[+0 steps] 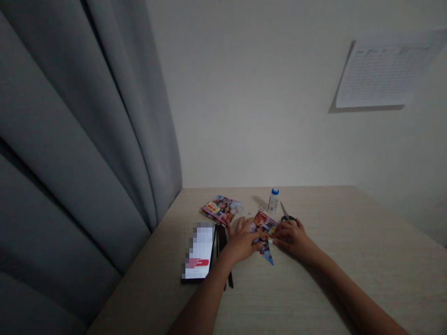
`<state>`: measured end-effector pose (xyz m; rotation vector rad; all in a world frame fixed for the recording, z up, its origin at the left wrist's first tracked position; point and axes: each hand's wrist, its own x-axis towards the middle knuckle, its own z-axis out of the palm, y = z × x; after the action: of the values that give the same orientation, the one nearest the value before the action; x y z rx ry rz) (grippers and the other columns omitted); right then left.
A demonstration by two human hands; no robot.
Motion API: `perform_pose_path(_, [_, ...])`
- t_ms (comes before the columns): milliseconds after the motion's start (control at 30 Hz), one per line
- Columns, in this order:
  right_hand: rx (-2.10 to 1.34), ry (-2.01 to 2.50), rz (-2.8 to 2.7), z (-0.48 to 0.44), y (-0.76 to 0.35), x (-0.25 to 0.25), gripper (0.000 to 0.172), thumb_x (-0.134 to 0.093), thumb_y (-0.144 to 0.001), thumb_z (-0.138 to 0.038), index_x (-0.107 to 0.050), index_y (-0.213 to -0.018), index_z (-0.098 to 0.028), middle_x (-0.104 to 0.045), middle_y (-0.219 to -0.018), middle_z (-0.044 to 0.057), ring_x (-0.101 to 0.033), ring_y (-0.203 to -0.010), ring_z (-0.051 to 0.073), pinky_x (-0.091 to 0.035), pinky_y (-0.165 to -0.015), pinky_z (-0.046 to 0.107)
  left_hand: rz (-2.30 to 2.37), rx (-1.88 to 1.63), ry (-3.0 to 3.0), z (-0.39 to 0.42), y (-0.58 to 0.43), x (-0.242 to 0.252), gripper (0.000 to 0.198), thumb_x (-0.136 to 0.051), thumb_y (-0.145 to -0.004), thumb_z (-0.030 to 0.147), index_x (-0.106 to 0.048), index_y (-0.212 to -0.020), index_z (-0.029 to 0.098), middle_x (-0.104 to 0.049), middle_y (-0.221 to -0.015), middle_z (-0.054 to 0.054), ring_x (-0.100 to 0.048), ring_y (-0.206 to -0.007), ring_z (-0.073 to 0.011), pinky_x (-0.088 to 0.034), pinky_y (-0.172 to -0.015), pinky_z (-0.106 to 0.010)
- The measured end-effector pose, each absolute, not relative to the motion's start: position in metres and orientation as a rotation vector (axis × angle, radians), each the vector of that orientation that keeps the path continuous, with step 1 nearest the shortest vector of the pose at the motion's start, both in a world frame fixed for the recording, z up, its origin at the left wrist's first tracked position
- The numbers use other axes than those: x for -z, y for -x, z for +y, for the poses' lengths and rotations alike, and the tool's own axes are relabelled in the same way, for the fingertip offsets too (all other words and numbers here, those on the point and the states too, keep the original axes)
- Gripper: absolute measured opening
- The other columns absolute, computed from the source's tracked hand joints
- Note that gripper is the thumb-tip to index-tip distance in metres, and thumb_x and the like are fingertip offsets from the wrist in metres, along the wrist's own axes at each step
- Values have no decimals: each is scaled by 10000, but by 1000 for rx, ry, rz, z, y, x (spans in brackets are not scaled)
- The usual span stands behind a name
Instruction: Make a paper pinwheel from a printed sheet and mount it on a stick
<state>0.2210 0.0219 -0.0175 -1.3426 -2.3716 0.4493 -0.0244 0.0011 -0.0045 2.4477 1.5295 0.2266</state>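
A colourful printed paper (267, 255), folded with a pointed blue lower corner, lies on the table between my two hands. Across it reaches my left hand (242, 242), its index finger and thumb pressing the paper while its other fingers extend forward. My right hand (293, 238) has its fingers bent together at the paper's right edge, gripping there; part of the fold is hidden beneath the fingers. Just beyond the right hand, scissors (285, 211) lie with blades pointing away and handles partly covered. Behind the paper stands a white glue bottle (273, 202) with a blue cap.
A stack of printed leaflets (221, 209) lies at the back left. A lit phone (199, 251) rests left of my left forearm, beside dark thin sticks (222, 237) partly under that arm. A grey curtain (104, 116) borders the table's left; a wall rises behind.
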Motion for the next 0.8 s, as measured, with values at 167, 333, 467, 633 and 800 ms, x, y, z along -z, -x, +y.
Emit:
perform_pose_path(167, [-428, 1346, -2371, 20, -220, 16, 226, -610, -892, -485, -760, -991, -349, -708, -1102, 39, -540, -1171, 296, -82, -1133, 634, 1504, -186, -2421, 2, 26, 6, 391, -499, -950, 561, -503, -1340, 592, -258, -1631, 24, -141, -1496, -419, 73, -1051, -816])
perform_pose_path(333, [-441, 1343, -2374, 20, -220, 14, 240, -611, -890, -501, -763, -996, -349, -707, -1110, 40, -532, -1185, 299, -86, -1132, 634, 1509, -150, -2401, 3, 26, 5, 410, -488, -954, 562, -444, -1355, 633, -233, -1640, 49, -130, -1498, -427, 75, -1028, -836])
perform_pose_path(467, [-444, 1353, -2374, 20, -220, 15, 239, -614, -886, -502, -764, -995, -351, -706, -1109, 40, -533, -1186, 303, -81, -1134, 638, 1514, -136, -2393, 4, 25, 5, 412, -474, -954, 577, -457, -1364, 610, -229, -1643, 35, -116, -1500, -432, 85, -1030, -830])
perform_pose_path(633, [-453, 1357, -2378, 19, -220, 13, 243, -611, -889, -505, -762, -995, -347, -706, -1115, 35, -528, -1204, 301, -64, -1138, 634, 1509, -168, -2400, 3, 25, 4, 402, -494, -948, 567, -500, -1349, 580, -250, -1633, 25, -118, -1501, -423, 71, -1037, -829])
perform_pose_path(800, [-454, 1370, -2373, 18, -219, 12, 240, -612, -889, -502, -764, -984, -343, -709, -1111, 36, -536, -1191, 296, -76, -1138, 623, 1495, -198, -2417, 2, 24, 1, 467, -540, -936, 533, -459, -1395, 554, -215, -1644, 25, -113, -1505, -396, 31, -1076, -802])
